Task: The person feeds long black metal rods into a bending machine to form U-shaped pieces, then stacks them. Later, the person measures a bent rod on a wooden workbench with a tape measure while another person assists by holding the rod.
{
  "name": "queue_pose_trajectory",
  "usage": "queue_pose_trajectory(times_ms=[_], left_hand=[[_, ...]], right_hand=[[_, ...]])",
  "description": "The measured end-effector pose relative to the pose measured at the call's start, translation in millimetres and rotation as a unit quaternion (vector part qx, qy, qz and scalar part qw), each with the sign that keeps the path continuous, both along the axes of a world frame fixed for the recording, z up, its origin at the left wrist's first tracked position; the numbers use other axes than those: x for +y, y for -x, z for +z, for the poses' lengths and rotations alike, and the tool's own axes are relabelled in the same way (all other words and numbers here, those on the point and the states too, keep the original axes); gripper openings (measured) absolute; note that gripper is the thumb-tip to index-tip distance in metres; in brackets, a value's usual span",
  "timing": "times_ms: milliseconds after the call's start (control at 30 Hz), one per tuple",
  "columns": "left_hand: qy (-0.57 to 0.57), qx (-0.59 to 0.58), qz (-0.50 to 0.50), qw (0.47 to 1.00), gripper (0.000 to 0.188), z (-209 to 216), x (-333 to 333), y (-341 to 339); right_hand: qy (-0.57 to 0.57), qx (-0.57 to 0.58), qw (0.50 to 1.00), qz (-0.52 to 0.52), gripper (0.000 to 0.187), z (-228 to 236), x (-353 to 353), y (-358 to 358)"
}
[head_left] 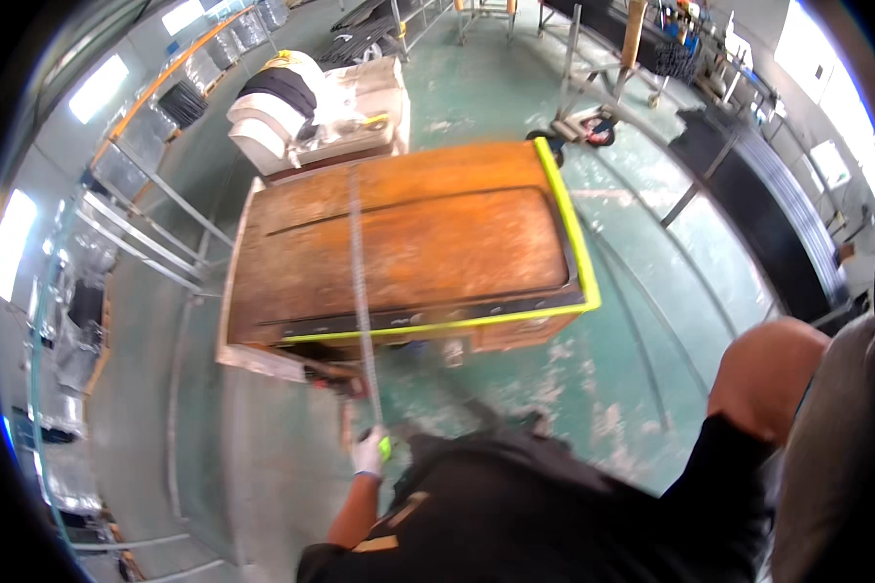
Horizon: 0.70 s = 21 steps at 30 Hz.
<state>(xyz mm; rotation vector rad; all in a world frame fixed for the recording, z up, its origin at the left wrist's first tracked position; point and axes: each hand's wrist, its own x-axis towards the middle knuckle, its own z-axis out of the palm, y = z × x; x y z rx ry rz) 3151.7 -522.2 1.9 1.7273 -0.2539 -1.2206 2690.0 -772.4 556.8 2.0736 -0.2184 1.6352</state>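
My left hand (pixel 367 453), in a pale glove, is closed at the near side of a cart-like platform with a worn orange-brown wooden top (pixel 437 233). From it a long, narrow grey strip (pixel 360 282) runs away across that top to its far edge; blur hides whether it is a strap or a measuring tape. A small bright yellow-green piece (pixel 385 448) shows at the hand. Yellow-green edging (pixel 572 219) lines the top's right and near sides. My right arm (pixel 768 379) is bent and raised at the right edge, its hand out of view.
White wrapped bundles (pixel 335 107) with a dark cloth stand behind the platform. Metal rails (pixel 146 238) are at the left. On the right lie long black profiles (pixel 768 204) on a rack. A wheeled stand (pixel 588 126) is at the far right corner.
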Motion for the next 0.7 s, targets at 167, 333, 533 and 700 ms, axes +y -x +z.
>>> queue_pose_trajectory(times_ms=[167,333,533,700], left_hand=[[-0.098,0.072,-0.054,0.991,0.038,-24,-3,146],[-0.017,-0.021,-0.063,0.998,0.037,103,-80,201],[0.064,0.109,-0.039,0.991,0.031,66,-181,239],[0.021,-0.004,0.007,1.0,0.027,34,-218,256]], right_hand=[[-0.026,-0.034,0.994,-0.097,0.023,-3,-16,127],[-0.068,-0.149,0.98,-0.115,0.023,3,-37,218],[-0.015,-0.022,0.993,-0.117,0.022,-2,-71,216],[-0.079,0.013,0.996,-0.031,0.022,-29,-162,215]])
